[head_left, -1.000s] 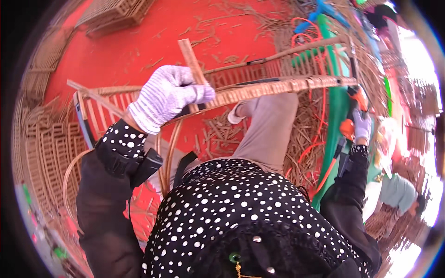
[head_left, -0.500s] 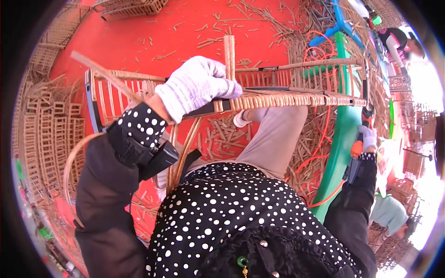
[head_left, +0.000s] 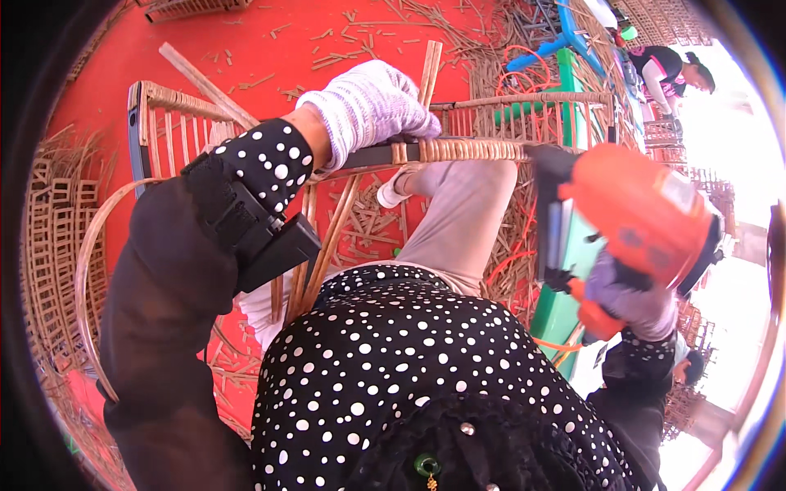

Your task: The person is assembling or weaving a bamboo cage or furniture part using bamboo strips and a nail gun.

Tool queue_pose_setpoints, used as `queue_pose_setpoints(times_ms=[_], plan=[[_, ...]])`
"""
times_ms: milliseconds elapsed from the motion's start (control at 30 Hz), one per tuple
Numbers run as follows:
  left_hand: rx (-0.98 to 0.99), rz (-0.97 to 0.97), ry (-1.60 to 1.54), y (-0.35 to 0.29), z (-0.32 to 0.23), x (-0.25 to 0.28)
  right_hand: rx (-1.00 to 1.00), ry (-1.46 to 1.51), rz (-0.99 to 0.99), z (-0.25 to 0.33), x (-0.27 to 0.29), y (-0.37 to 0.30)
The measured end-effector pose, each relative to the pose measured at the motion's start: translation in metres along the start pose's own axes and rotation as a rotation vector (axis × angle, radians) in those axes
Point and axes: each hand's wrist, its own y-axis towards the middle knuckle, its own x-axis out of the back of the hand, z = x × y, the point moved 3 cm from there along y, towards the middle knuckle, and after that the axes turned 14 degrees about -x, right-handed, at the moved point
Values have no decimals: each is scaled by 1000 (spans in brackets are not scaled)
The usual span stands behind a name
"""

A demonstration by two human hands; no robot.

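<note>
My left hand (head_left: 372,106), in a white knit glove, is closed around a flat rattan strip (head_left: 430,69) against the dark rail of a frame. This frame (head_left: 483,150) is partly wrapped in light-brown rattan along its near edge and has upright slats. Long loose strips (head_left: 332,245) hang below the hand. My gloved right hand (head_left: 634,299) grips an orange nail gun (head_left: 643,209), slightly blurred. The gun's dark nose is up by the right part of the wrapped rail; whether it touches cannot be made out.
Slatted rattan panels (head_left: 57,237) are stacked at the left. A green bench (head_left: 544,327) stands at the right, with an orange-red hose beside it. Rattan offcuts (head_left: 364,221) litter the red floor. A person (head_left: 663,74) works at the far right.
My right hand has risen from low at the right, bringing the nail gun up beside the rail. The left hand and frame have shifted slightly, the strip now leaning right.
</note>
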Motion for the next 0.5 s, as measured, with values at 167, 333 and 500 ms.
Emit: queue_pose_setpoints(times_ms=[167,333,500], plan=[[-125,-3,41,-8,8,4,459,-417,13,34,-41,-2],[-100,0,160,-7,3,1,606,-562,0,41,-54,0],[-135,12,150,-8,-2,1,646,-614,-16,45,-54,-1]])
